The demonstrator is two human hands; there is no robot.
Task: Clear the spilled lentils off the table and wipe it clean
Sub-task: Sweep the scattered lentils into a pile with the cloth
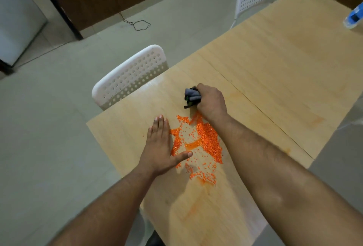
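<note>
While left hand (160, 144) lies flat | right hand (211, 102) clutches one cloth (191, 95) | one lentil spill (204, 141) | two chairs (129, 77)

Lentils (204, 143) on table (275, 80), between both hands.

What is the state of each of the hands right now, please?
Left hand: open, fingers straight, flat on the table beside the lentils.
Right hand: closed, gripping a bunched grey cloth.
</note>
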